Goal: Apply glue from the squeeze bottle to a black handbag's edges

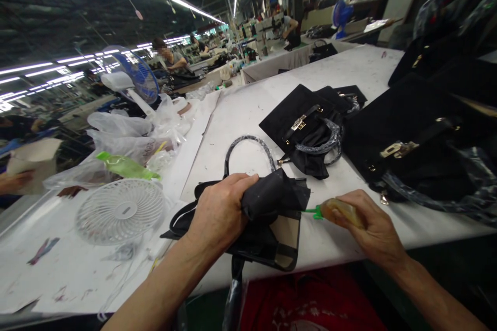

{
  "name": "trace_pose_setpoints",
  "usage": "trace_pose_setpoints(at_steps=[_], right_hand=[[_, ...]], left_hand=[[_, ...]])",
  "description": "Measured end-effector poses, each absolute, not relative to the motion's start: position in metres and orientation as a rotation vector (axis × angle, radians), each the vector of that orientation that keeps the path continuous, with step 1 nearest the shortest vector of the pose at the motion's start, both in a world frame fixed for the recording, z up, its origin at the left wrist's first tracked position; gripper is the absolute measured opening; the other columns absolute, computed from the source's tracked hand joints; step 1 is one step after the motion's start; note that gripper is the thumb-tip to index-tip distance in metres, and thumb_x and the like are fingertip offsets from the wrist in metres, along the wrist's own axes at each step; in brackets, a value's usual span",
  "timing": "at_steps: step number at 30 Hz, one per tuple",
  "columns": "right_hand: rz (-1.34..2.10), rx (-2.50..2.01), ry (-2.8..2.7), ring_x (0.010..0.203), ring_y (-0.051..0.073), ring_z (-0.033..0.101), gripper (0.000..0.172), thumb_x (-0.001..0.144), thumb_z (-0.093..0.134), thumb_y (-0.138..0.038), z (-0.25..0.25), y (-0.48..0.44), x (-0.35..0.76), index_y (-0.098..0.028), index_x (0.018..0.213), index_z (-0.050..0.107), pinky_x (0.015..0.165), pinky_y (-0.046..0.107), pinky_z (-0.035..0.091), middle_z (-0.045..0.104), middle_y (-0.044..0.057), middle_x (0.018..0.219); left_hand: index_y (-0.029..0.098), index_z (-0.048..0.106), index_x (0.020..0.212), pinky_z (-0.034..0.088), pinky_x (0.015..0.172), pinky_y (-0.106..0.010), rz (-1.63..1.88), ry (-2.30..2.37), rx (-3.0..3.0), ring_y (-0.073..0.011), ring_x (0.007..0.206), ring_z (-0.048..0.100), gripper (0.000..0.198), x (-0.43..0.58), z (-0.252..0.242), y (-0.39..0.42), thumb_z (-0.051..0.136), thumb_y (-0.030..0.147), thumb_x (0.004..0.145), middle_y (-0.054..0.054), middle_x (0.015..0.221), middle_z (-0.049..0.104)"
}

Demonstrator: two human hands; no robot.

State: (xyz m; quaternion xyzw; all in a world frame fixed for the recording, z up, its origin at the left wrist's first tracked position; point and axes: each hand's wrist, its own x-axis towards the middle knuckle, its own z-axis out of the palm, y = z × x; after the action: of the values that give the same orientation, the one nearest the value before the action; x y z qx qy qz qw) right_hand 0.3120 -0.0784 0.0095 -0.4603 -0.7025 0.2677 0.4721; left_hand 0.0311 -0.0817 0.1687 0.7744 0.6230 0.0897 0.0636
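Black bag: a black bag point(252, 245) lies at the near edge of the white surface point(236, 114), in front of you; one dark strap hangs over that edge.
Left hand: your left hand point(219, 212) is curled over the bag, gripping a fold of black fabric point(264, 196); it covers the bag's middle, and some fingertips are hidden.
Right hand: your right hand point(368, 227) is wrapped around an amber bottle point(341, 212), above the near edge.
Green nozzle: the green nozzle point(318, 212) points left at the bag (whether its tip touches, you cannot tell from here).
Looped handle: a wrapped handle point(250, 138) arches just beyond the bag.
Right side: a second bag point(283, 114) with a gold clasp lies beyond the bottle; a larger bag point(380, 129) crowds the surface's right edge, near your right hand.
Left side: a round white fan point(120, 212), a green packet point(128, 165) and clear plastic bags point(124, 139) clutter the space past the surface's left edge.
Farther off: a blue fan point(142, 77) stands behind them; at far left, a co-worker's hand point(15, 182) holds a pale sheet point(37, 158).
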Motion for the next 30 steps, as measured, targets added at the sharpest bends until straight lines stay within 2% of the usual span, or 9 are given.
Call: trace_pose_setpoints(at_steps=[3, 8, 12, 16, 19, 23, 26, 30], right_hand=[[0.743, -1.152, -1.743, 0.082, 0.019, 0.06, 0.016, 0.092, 0.06, -0.039, 0.011, -0.078, 0.315, -0.025, 0.1, 0.065, 0.072, 0.033, 0.049, 0.061, 0.003, 0.091], [0.649, -1.142, -1.721, 0.085, 0.02, 0.06, 0.016, 0.091, 0.062, -0.037, 0.01, -0.077, 0.314, -0.025, 0.102, 0.065, 0.074, 0.033, 0.048, 0.06, 0.003, 0.094], [0.789, -1.165, -1.701, 0.084, 0.019, 0.06, 0.017, 0.092, 0.061, -0.039, 0.008, -0.079, 0.314, -0.025, 0.101, 0.064, 0.073, 0.031, 0.048, 0.06, 0.002, 0.093], [0.737, -1.14, -1.674, 0.087, 0.018, 0.059, 0.016, 0.09, 0.065, -0.036, 0.003, -0.085, 0.316, -0.026, 0.103, 0.063, 0.075, 0.03, 0.047, 0.059, 0.002, 0.096], [0.809, -1.076, -1.737, 0.086, 0.016, 0.058, 0.012, 0.093, 0.062, -0.031, -0.002, -0.092, 0.316, -0.028, 0.104, 0.062, 0.074, 0.029, 0.046, 0.057, 0.001, 0.094], [0.882, -1.018, -1.763, 0.087, 0.015, 0.057, 0.013, 0.094, 0.06, -0.029, -0.008, -0.096, 0.316, -0.028, 0.107, 0.061, 0.075, 0.028, 0.046, 0.056, 0.001, 0.096], [0.792, -1.024, -1.704, 0.088, 0.015, 0.056, 0.015, 0.093, 0.062, -0.028, -0.011, -0.096, 0.319, -0.029, 0.108, 0.061, 0.075, 0.027, 0.046, 0.055, 0.0, 0.097], [0.924, -0.991, -1.81, 0.085, 0.014, 0.056, 0.013, 0.094, 0.06, -0.027, -0.011, -0.095, 0.322, -0.029, 0.107, 0.061, 0.073, 0.027, 0.046, 0.055, 0.0, 0.094]], left_hand=[[0.027, 0.068, 0.116, 0.055, 0.09, -0.037, 0.278, 1.876, 2.343, -0.024, 0.105, 0.067, 0.044, 0.031, 0.169, -0.083, 0.051, 0.014, 0.078, -0.001, 0.123, 0.068], [0.027, 0.068, 0.117, 0.055, 0.091, -0.04, 0.279, 1.871, 2.344, -0.0252, 0.105, 0.067, 0.046, 0.03, 0.168, -0.084, 0.051, 0.013, 0.077, -0.001, 0.124, 0.067], [0.026, 0.066, 0.12, 0.055, 0.094, -0.041, 0.309, 1.862, 2.352, -0.0257, 0.108, 0.066, 0.047, 0.028, 0.167, -0.085, 0.052, 0.014, 0.077, -0.002, 0.127, 0.065], [0.025, 0.062, 0.125, 0.055, 0.096, -0.043, 0.309, 1.859, 2.398, -0.0256, 0.108, 0.066, 0.05, 0.027, 0.166, -0.087, 0.051, 0.014, 0.078, -0.002, 0.131, 0.061], [0.027, 0.058, 0.129, 0.057, 0.09, -0.044, 0.231, 1.919, 2.422, -0.0261, 0.102, 0.067, 0.051, 0.029, 0.165, -0.088, 0.051, 0.015, 0.08, -0.003, 0.135, 0.055], [0.031, 0.056, 0.131, 0.059, 0.075, -0.042, 0.145, 2.049, 2.456, -0.0238, 0.082, 0.068, 0.05, 0.032, 0.165, -0.09, 0.055, 0.021, 0.082, -0.005, 0.138, 0.046], [0.033, 0.055, 0.131, 0.057, 0.07, -0.038, 0.136, 2.092, 2.462, -0.0203, 0.074, 0.066, 0.049, 0.034, 0.165, -0.091, 0.056, 0.022, 0.083, -0.005, 0.133, 0.045], [0.034, 0.054, 0.131, 0.054, 0.068, -0.034, 0.126, 2.114, 2.433, -0.0167, 0.071, 0.062, 0.049, 0.035, 0.164, -0.093, 0.058, 0.023, 0.083, -0.005, 0.125, 0.045]])
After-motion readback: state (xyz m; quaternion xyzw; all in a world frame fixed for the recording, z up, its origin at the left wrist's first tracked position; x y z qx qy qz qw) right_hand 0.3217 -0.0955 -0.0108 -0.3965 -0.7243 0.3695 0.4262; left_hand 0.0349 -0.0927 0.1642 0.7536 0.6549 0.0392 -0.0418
